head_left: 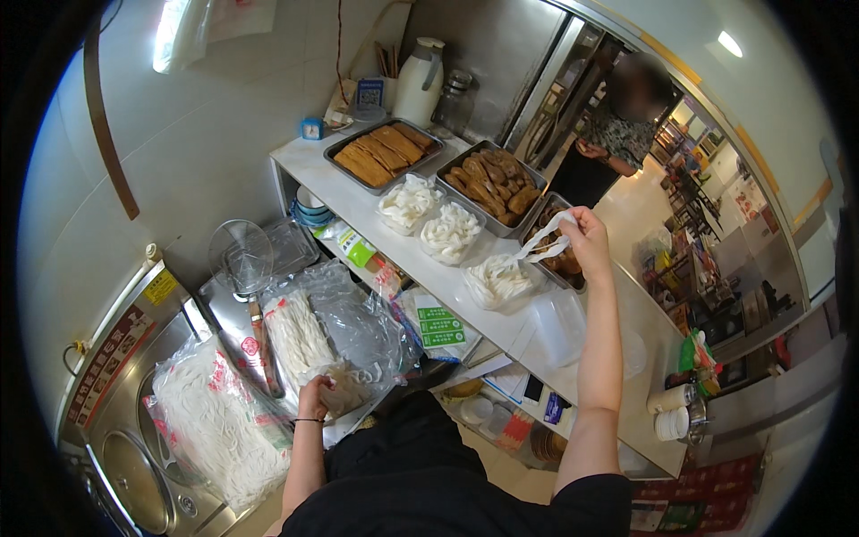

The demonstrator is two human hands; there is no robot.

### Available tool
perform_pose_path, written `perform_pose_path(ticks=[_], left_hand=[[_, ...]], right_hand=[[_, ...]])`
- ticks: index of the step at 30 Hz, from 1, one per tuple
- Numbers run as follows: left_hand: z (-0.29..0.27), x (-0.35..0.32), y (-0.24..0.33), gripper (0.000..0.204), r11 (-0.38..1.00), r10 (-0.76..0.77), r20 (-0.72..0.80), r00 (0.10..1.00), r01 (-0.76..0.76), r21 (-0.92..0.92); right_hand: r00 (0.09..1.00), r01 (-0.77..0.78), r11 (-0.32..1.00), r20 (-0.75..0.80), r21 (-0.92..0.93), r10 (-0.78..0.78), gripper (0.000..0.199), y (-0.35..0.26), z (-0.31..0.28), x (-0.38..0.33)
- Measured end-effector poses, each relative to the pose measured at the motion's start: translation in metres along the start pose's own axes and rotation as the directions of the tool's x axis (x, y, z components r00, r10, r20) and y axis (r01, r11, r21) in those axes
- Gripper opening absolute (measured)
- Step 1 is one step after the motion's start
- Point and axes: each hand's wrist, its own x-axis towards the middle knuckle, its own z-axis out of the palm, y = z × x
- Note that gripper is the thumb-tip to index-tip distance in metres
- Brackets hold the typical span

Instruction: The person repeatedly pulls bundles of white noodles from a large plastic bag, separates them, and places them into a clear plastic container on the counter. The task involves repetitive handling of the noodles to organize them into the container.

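Note:
My right hand pinches a few wide white noodle strands, raised above the counter. The strands hang toward a clear plastic tub of noodles. Down at the lower left, my left hand is curled at the near end of a pile of white noodles in an opened clear bag; its fingers close on some of them. Two more noodle-filled tubs stand farther along the counter. Nearer my right forearm sits a clear tub with no noodles visible inside.
Metal trays hold brown tofu slabs, brown braised pieces and darker food partly behind my right hand. Left are a full noodle bag, a wood-handled strainer and a round-lidded steel cooker. Beyond the opening stands a person.

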Motion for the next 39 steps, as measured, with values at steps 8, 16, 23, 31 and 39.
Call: perform_pose_path(ticks=[8, 16, 23, 31, 39], left_hand=[[-0.001, 0.0, -0.001, 0.007, 0.999, -0.014, -0.001, 1.0, 0.014, 0.037], [-0.007, 0.0, -0.002, 0.008, 0.999, 0.001, 0.028, 1.0, 0.001, -0.04], [-0.007, 0.001, -0.003, 0.008, 0.999, -0.002, 0.048, 0.999, 0.004, -0.042], [-0.009, 0.001, -0.002, 0.009, 0.998, -0.021, 0.035, 0.999, 0.023, -0.063], [-0.008, 0.005, -0.002, 0.008, 0.995, -0.03, 0.012, 0.999, 0.031, -0.099]], right_hand=[[0.995, -0.029, 0.975, 0.092, -0.221, 0.05, 0.015, 0.064, 0.0, -0.004], [0.933, 0.26, 0.785, 0.355, -0.562, -0.055, 0.023, 0.056, 0.03, -0.031], [0.899, 0.16, 0.915, 0.437, -0.371, 0.02, 0.024, 0.069, 0.04, -0.035], [0.835, 0.126, 0.512, 0.369, -0.85, 0.408, 0.023, 0.047, 0.021, -0.051], [0.976, 0.087, 0.314, 0.144, -0.945, 0.163, 0.02, 0.095, 0.036, -0.095]])
